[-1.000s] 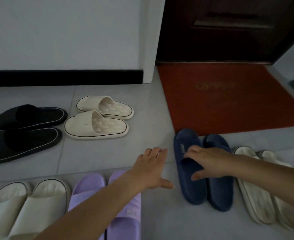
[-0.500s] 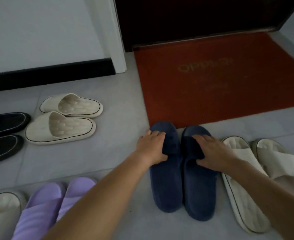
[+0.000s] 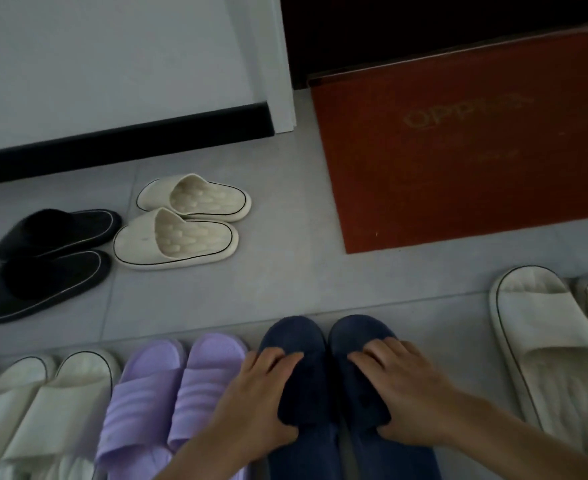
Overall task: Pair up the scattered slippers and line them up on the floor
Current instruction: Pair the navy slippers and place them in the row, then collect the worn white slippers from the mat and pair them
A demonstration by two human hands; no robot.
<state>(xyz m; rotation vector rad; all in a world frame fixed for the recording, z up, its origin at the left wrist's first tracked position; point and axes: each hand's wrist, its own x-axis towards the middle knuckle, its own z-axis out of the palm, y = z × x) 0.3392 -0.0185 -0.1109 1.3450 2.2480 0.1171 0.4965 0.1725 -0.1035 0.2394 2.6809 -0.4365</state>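
Observation, floor (image 3: 285, 271) by the entrance.

**Hands.** The left hand (image 3: 261, 403) grips the left navy slipper (image 3: 292, 337). Its fingers are curled over the top of the upper and the thumb is tucked at the rear edge of the upper. The right hand (image 3: 414, 400) holds the right navy slipper (image 3: 355, 330) in the same way.

**Task items.** Both navy slippers lie flat on the floor, side by side, toes pointing towards the red doormat (image 3: 459, 168). Their inner edges are touching or very nearly so. They sit in the near row.

**Near row.**
- The purple pair (image 3: 147, 389) lies immediately left of the left navy slipper. Its nearer slipper is just beside the left hand; contact cannot be confirmed.
- A cream pair (image 3: 71, 393) lies further left, against the purple pair.
- An off-white pair (image 3: 545, 334) lies to the right, well apart from the navy pair and angled slightly.

**Beyond the row.**
- A cream pair with dark edging (image 3: 178, 244) lies sideways, toes to the left.
- A black pair (image 3: 43, 289) lies just beside it, also sideways.
- Both pairs are near the black skirting board (image 3: 123, 136) under the wall (image 3: 95, 57).

**Surroundings.** The doormat lies ahead and to the right, against a dark door (image 3: 424, 26) with a white door frame (image 3: 278, 64). The mat's lettering is too blurred to read.
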